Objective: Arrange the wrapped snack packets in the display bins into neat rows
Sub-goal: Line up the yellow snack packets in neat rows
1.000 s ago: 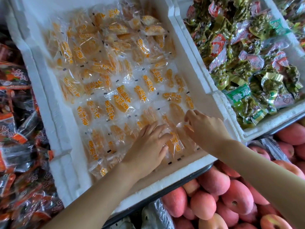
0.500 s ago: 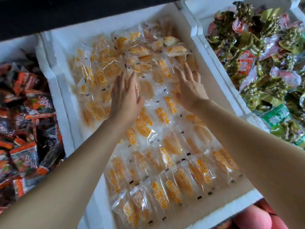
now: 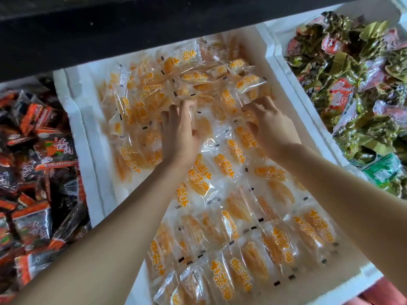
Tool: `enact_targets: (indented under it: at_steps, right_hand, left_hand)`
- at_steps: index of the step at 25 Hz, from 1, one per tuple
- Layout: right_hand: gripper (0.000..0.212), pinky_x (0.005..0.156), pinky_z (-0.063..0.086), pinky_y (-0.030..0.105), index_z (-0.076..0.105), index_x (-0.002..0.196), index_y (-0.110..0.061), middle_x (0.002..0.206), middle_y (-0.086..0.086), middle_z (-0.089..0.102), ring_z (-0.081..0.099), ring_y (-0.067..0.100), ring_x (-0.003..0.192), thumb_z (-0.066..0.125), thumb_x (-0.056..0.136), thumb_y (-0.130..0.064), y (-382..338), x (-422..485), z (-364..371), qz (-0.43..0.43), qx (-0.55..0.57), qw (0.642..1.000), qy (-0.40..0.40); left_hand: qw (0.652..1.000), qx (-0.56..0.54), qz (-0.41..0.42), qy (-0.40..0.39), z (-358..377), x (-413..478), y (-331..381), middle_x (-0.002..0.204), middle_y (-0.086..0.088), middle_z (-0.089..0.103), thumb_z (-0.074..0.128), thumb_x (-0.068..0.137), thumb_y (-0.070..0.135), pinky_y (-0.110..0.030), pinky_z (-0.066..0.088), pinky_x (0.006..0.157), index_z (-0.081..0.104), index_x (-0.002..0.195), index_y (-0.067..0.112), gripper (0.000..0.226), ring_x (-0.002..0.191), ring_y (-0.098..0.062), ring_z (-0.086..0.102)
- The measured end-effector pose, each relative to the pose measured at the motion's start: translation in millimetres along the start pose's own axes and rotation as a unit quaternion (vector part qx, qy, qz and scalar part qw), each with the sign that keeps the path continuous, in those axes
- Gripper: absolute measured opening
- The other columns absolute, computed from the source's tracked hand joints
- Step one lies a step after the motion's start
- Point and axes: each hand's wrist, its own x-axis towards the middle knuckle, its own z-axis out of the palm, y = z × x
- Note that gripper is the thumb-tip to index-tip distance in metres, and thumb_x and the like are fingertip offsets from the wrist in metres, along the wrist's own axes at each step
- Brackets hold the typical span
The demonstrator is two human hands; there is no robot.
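- Head view: my left hand and right hand sit side by side, apart, at the centre of the frame, on the orange snack packets in the white foam bin.
- Fingers of both are bent down onto the packets; I cannot tell whether they pinch one.
- The packets lie in rows at lower right and are jumbled at upper centre.
- Dark red packets fill the left, green packets the upper right.

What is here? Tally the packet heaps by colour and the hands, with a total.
Heap of orange-print clear packets: 1
Heap of black-and-orange packets: 1
Heap of green-and-red packets: 1
Hands: 2, the left hand and the right hand
Total: 5
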Motion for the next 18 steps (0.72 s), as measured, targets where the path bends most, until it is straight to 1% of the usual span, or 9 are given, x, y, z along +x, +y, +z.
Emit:
enact_targets:
  at_steps: [1,3,5,7,9,11,14,16,18]
  right_hand:
    - [0.034,0.075,0.052,0.043,0.058,0.123,-0.017,0.127,0.008,0.049,0.058,0.034,0.101,0.057,0.09,-0.007,2.1,-3.9,-5.4,-0.024,0.009,1.0,0.012]
    - [0.031,0.072,0.054,0.046,0.061,0.118,-0.015,0.122,0.009,0.053,0.061,0.033,0.093,0.059,0.088,-0.007,2.7,-13.1,-16.6,-0.068,0.047,0.996,0.032]
    - [0.029,0.074,0.054,0.047,0.061,0.116,-0.016,0.121,0.006,0.054,0.062,0.029,0.09,0.061,0.088,-0.01,-2.4,-26.6,-26.8,-0.081,0.101,0.99,0.046]
    - [0.026,0.075,0.054,0.045,0.061,0.115,-0.016,0.12,0.004,0.054,0.062,0.021,0.089,0.061,0.09,-0.013,-13.3,-45.9,-35.1,-0.084,0.147,0.983,0.067]
    - [0.022,0.072,0.055,0.043,0.06,0.114,-0.016,0.12,0.003,0.055,0.062,0.018,0.088,0.058,0.092,-0.017,-27.4,-67.3,-40.4,-0.113,0.17,0.976,0.072]
    - [0.023,0.07,0.055,0.043,0.06,0.115,-0.017,0.121,0.003,0.054,0.062,0.019,0.095,0.053,0.094,-0.019,-39.2,-87.8,-40.9,-0.149,0.173,0.972,0.054]
    - [0.026,0.064,0.056,0.042,0.057,0.118,-0.018,0.123,0.002,0.051,0.06,0.018,0.099,0.057,0.092,-0.014,-41.4,-111.1,-37.6,-0.171,0.173,0.97,0.024]
    - [0.03,0.066,0.055,0.041,0.057,0.117,-0.018,0.123,0.0,0.051,0.061,0.017,0.095,0.062,0.089,-0.008,-35.4,-122.3,-37.2,-0.18,0.181,0.967,0.005]
    - [0.032,0.073,0.054,0.038,0.06,0.114,-0.018,0.123,0.0,0.054,0.06,0.015,0.098,0.063,0.086,-0.003,-28.8,-130.8,-38.4,-0.202,0.184,0.962,-0.013]
  left_hand:
    - [0.999,-0.039,0.003,0.0,-1.5,-4.5,3.1,0.12,-0.012,0.047,0.055,0.077,-0.015,-0.038,0.041,0.082,0.046,0.127,0.018,0.061,0.109,-0.031,0.044]
    - [0.994,-0.11,0.007,-0.004,-8.7,-14.2,9.9,0.122,-0.011,0.041,0.048,0.075,-0.023,-0.025,0.042,0.068,0.043,0.131,0.02,0.071,0.106,-0.026,0.048]
    - [0.987,-0.158,0.009,0.004,-15.0,-23.5,14.5,0.119,-0.011,0.042,0.051,0.076,-0.023,-0.012,0.043,0.068,0.04,0.137,0.017,0.074,0.098,-0.009,0.049]
    - [0.982,-0.188,-0.014,0.021,-15.7,-35.9,18.1,0.102,-0.01,0.046,0.058,0.078,-0.015,-0.005,0.037,0.069,0.048,0.127,0.008,0.055,0.082,-0.009,0.048]
    - [0.962,-0.25,-0.11,-0.014,-14.8,-52.9,24.0,0.085,-0.008,0.049,0.061,0.084,-0.001,-0.008,0.037,0.06,0.055,0.101,0.01,0.021,0.071,-0.015,0.048]
    - [0.905,-0.353,-0.219,-0.089,-16.5,-73.9,31.7,0.087,-0.005,0.06,0.059,0.093,0.014,-0.012,0.044,0.065,0.051,0.097,0.015,0.009,0.073,-0.012,0.056]
    - [0.8,-0.493,-0.306,-0.156,-22.5,-99.6,40.0,0.104,-0.008,0.068,0.057,0.094,0.03,-0.029,0.051,0.071,0.052,0.107,0.016,0.02,0.084,-0.016,0.065]
    - [0.766,-0.522,-0.335,-0.172,-27.7,-110.6,39.9,0.103,-0.007,0.07,0.053,0.096,0.033,-0.033,0.05,0.073,0.054,0.115,0.012,0.028,0.08,-0.017,0.069]
    - [0.745,-0.537,-0.353,-0.18,-31.5,-118.9,37.5,0.11,-0.006,0.068,0.048,0.099,0.029,-0.034,0.053,0.076,0.055,0.119,0.01,0.028,0.087,-0.018,0.07]
